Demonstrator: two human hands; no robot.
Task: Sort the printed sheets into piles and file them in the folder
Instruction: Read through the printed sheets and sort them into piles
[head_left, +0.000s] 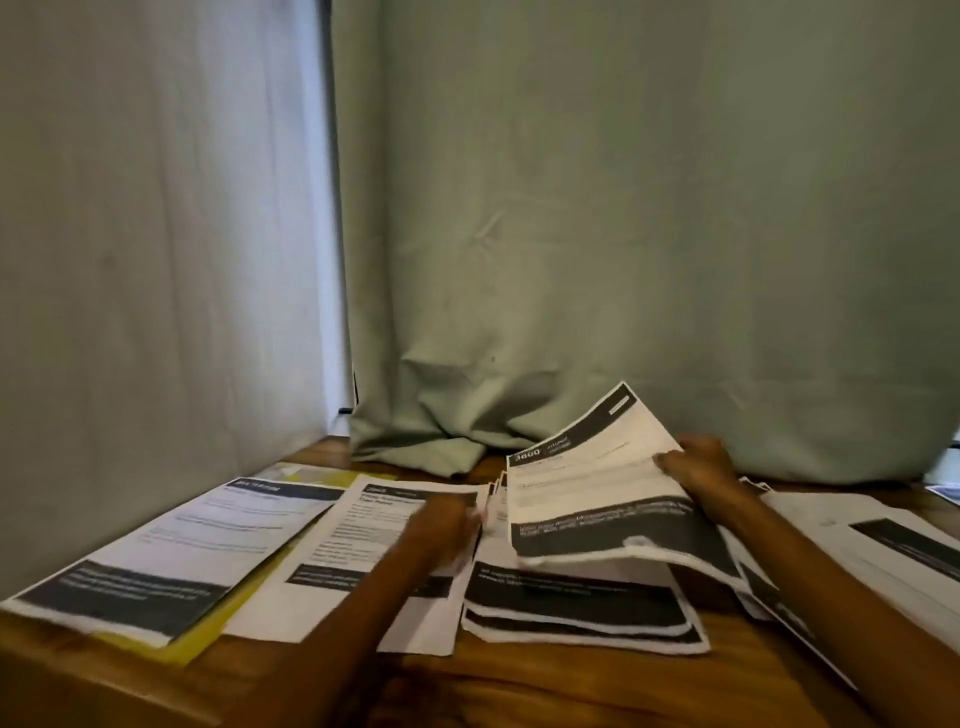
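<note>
Printed sheets with black bands lie spread over a wooden table (519, 686). My right hand (701, 467) grips the right edge of one sheet (587, 483) and holds it lifted and tilted above the middle pile (582, 608). My left hand (441, 525), blurred, rests over the pile (363, 545) left of the middle; its fingers are too blurred to read. At the far left another sheet (171, 551) lies on a yellow folder (228, 608). More sheets (883, 561) lie on the right, partly under my right arm.
A pale green curtain (623, 234) hangs behind the table and bunches on its back edge. A grey-white curtain (156, 260) closes off the left side. The table's front edge is bare wood.
</note>
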